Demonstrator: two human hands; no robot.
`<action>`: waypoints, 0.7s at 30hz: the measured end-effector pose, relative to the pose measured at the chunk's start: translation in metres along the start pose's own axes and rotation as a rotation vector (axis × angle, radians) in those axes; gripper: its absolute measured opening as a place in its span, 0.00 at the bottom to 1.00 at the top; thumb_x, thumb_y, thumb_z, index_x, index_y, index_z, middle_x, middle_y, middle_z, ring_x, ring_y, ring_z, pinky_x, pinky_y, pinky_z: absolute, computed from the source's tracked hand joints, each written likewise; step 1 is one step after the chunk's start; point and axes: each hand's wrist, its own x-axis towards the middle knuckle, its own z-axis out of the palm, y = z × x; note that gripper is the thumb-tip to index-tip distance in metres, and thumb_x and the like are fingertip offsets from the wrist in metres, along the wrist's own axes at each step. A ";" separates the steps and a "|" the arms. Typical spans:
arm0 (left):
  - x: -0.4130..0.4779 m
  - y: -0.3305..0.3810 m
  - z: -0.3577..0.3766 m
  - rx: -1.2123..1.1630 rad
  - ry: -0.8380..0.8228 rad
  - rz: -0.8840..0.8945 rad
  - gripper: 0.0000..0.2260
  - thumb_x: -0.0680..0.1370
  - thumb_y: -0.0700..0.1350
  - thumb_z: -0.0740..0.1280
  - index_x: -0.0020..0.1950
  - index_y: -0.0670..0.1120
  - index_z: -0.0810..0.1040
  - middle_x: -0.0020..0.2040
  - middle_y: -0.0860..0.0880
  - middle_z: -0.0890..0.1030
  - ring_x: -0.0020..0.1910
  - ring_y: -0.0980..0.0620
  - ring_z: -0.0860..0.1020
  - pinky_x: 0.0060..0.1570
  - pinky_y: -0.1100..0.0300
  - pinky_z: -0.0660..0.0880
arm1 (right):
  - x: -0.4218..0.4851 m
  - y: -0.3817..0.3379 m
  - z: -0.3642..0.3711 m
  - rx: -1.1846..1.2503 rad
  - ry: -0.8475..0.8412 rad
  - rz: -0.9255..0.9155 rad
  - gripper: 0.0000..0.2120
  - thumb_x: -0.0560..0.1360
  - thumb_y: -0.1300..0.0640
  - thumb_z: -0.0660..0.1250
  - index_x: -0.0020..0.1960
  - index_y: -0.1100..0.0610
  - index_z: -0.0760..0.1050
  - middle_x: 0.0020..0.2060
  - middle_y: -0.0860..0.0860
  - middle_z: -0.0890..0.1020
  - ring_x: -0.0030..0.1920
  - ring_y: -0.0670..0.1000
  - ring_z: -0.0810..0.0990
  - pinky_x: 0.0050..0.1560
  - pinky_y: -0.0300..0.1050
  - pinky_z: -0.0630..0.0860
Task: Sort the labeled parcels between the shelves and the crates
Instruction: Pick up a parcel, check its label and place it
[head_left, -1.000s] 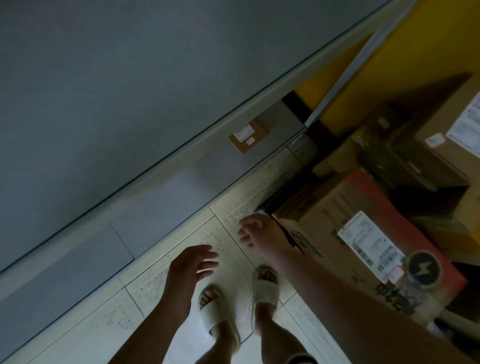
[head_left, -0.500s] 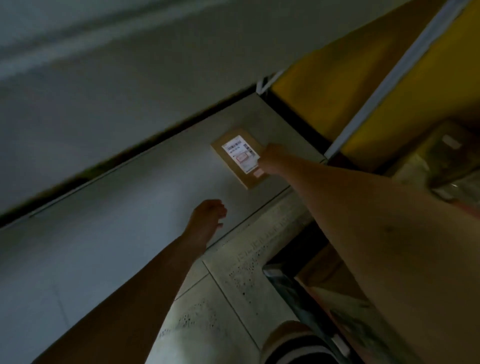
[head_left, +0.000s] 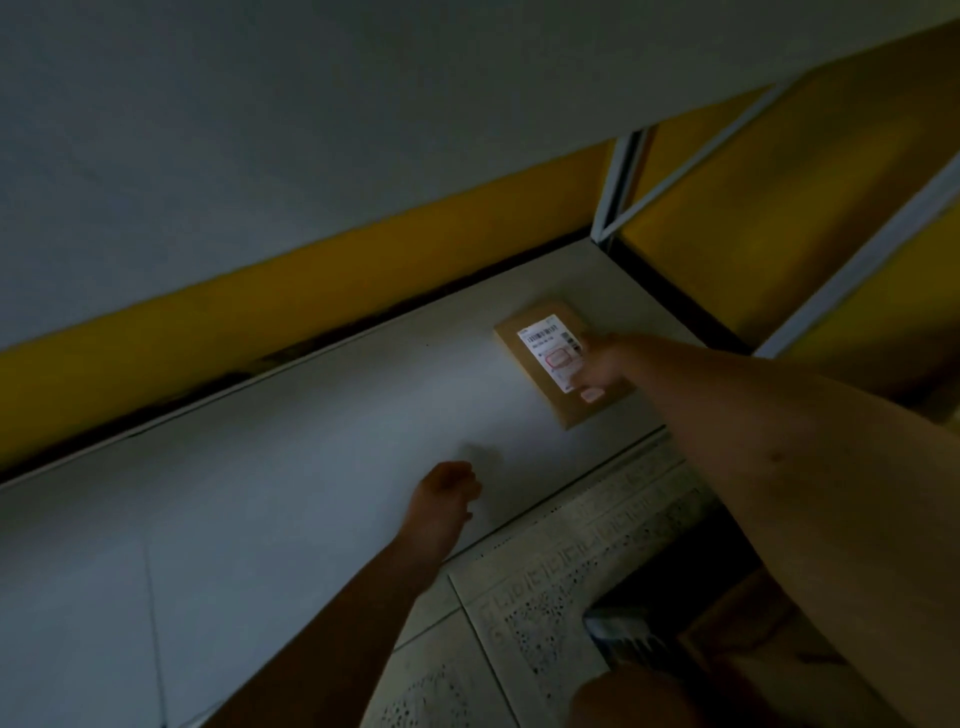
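Note:
A small flat brown parcel (head_left: 571, 410) with a white barcode label lies on the low grey shelf (head_left: 311, 441), near its right end. My right hand (head_left: 605, 358) reaches in from the right and rests on top of the parcel, its fingers spread over the label's right side. The dim light hides whether any finger hooks the parcel's edge. My left hand (head_left: 447, 493) hovers over the shelf's front part, left of the parcel, fingers loosely curled and holding nothing.
The grey underside of an upper shelf (head_left: 311, 104) hangs close above. A yellow wall (head_left: 311, 280) and a white shelf post (head_left: 618, 182) stand behind. Patterned floor tiles (head_left: 545, 587) lie in front, with a dark crate corner (head_left: 623, 631) at bottom right.
I have bent down from standing over the floor to face the low shelf. My right hand has moved from the boxes beside me to the small parcel and now lies over its label.

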 end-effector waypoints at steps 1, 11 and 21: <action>-0.001 -0.001 -0.003 -0.003 0.007 0.002 0.09 0.80 0.35 0.65 0.59 0.44 0.77 0.54 0.43 0.80 0.54 0.46 0.78 0.52 0.54 0.75 | 0.002 0.003 0.006 -0.052 -0.016 0.005 0.34 0.75 0.46 0.71 0.76 0.53 0.63 0.70 0.57 0.74 0.63 0.60 0.77 0.62 0.53 0.73; 0.005 -0.001 0.010 0.214 -0.080 0.047 0.20 0.81 0.42 0.67 0.73 0.45 0.72 0.63 0.46 0.77 0.50 0.49 0.77 0.59 0.49 0.77 | -0.045 -0.001 0.059 -0.406 -0.090 -0.132 0.36 0.83 0.48 0.57 0.81 0.53 0.38 0.79 0.65 0.44 0.78 0.69 0.50 0.76 0.63 0.55; 0.018 -0.012 0.005 0.055 0.058 -0.067 0.12 0.80 0.46 0.68 0.60 0.43 0.74 0.54 0.43 0.78 0.54 0.44 0.77 0.58 0.47 0.76 | -0.081 -0.063 0.085 -0.347 -0.169 -0.346 0.35 0.81 0.55 0.61 0.81 0.54 0.44 0.80 0.60 0.45 0.77 0.66 0.57 0.73 0.59 0.66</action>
